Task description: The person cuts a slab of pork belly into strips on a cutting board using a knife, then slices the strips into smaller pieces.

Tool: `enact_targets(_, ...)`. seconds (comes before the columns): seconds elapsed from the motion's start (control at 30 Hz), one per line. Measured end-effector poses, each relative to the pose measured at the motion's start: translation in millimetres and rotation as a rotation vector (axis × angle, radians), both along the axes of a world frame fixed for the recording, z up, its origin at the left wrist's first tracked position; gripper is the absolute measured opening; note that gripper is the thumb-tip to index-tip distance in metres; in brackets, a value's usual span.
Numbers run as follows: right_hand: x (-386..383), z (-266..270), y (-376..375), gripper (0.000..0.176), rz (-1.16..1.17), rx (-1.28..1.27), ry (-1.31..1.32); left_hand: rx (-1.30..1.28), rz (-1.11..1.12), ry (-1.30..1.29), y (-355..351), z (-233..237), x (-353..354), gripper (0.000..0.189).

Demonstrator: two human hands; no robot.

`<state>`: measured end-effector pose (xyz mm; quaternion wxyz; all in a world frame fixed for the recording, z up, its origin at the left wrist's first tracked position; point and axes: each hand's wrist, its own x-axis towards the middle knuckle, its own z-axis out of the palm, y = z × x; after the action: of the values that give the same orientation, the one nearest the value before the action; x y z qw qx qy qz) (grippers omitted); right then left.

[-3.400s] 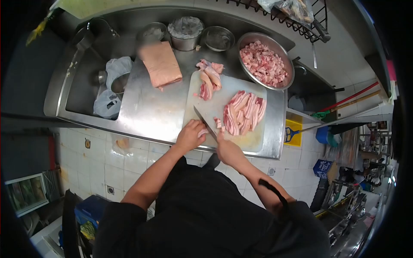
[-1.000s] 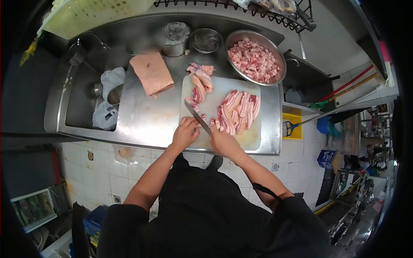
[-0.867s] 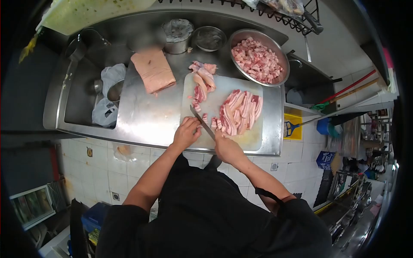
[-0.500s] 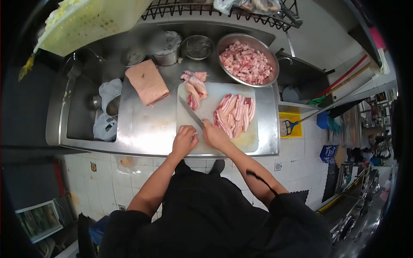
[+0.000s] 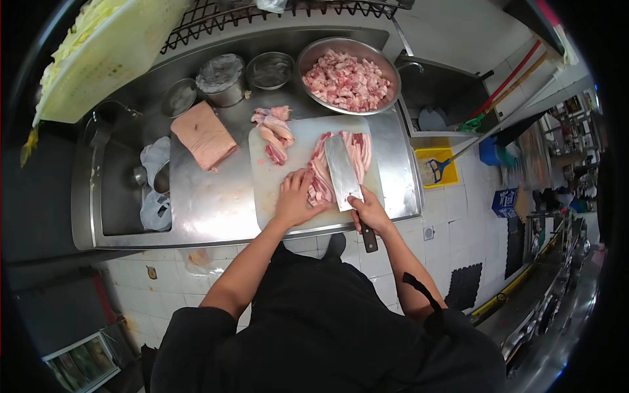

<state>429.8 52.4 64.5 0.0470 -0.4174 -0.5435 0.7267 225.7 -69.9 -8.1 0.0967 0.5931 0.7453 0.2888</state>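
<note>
On the white cutting board (image 5: 275, 187) lies a row of sliced pork belly strips (image 5: 319, 170), with small cut bits at the near end. My right hand (image 5: 372, 213) grips a cleaver (image 5: 341, 173) near the join of blade and dark handle. Its broad blade lies over the strips, wide face up, hiding part of them. My left hand (image 5: 295, 200) is open, fingers spread on the board's left part, the thumb side against the near end of the strips. Pork trimmings (image 5: 274, 134) sit at the board's far left corner.
A steel bowl (image 5: 394, 98) of diced pork stands beyond the board. A thick pork slab (image 5: 204, 137) rests on the steel counter (image 5: 209, 203) at left. Metal pots (image 5: 227, 95) line the back. A pale basket (image 5: 98, 72) overhangs the upper left; the sink (image 5: 118, 209) holds plastic bags.
The knife in my right hand has moved right, from the board's left part onto the strips, and now shows its broad face. My left hand has opened and moved to the strips' near end.
</note>
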Motion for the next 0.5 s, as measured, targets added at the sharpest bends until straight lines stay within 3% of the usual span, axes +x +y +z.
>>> enact_targets(0.13, 16, -18, -7, 0.025, -0.033, 0.024, -0.002, -0.014, 0.018, 0.049, 9, 0, 7, 0.092)
enact_targets(0.4, 42, -9, -23, 0.024, 0.147, 0.029, -0.077, -0.019, -0.074, 0.112, -2, -28, -11, 0.045)
enact_targets(0.5, 39, -22, -32, 0.026, 0.216, 0.082, -0.095, -0.028, 0.142, 0.11, -30, -36, 1, 0.049)
